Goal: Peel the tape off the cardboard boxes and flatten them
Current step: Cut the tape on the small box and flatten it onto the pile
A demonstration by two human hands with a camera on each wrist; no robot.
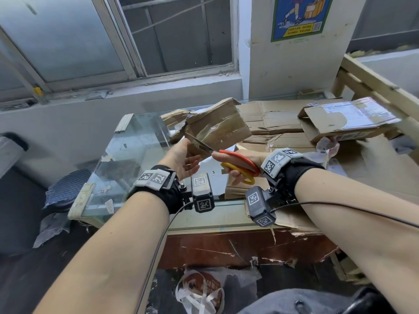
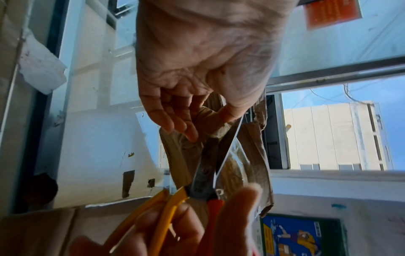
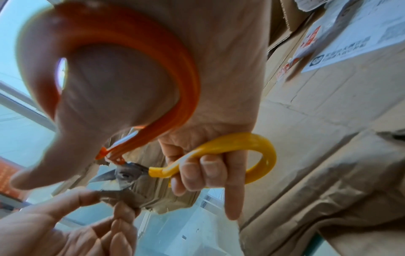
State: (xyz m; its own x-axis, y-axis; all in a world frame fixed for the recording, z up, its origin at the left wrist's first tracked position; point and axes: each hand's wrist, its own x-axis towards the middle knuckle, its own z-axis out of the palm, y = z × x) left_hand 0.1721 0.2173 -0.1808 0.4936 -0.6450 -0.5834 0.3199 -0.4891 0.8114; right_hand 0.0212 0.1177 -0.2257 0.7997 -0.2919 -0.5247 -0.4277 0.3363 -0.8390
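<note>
Left hand (image 1: 181, 158) pinches crumpled brown taped cardboard box (image 1: 217, 125), held above glass table (image 1: 127, 159) centre. Right hand (image 1: 238, 165) grips orange-yellow scissors (image 1: 238, 164), blades parted at near edge. Tape-cutting step judged; closing blades clear of thumb needed next.

Two hands (image 1: 181, 158) (image 1: 235, 165), one pair of scissors (image 1: 238, 165), one held cardboard piece (image 1: 217, 125), one labelled box (image 1: 347, 120), one poster (image 1: 299, 17).

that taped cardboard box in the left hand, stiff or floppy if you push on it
Probably floppy: the cardboard box looks creased and partly crushed. Likely light, since the left hand holds it up alone by one edge. Its glossy tape may feel slippery.
</note>
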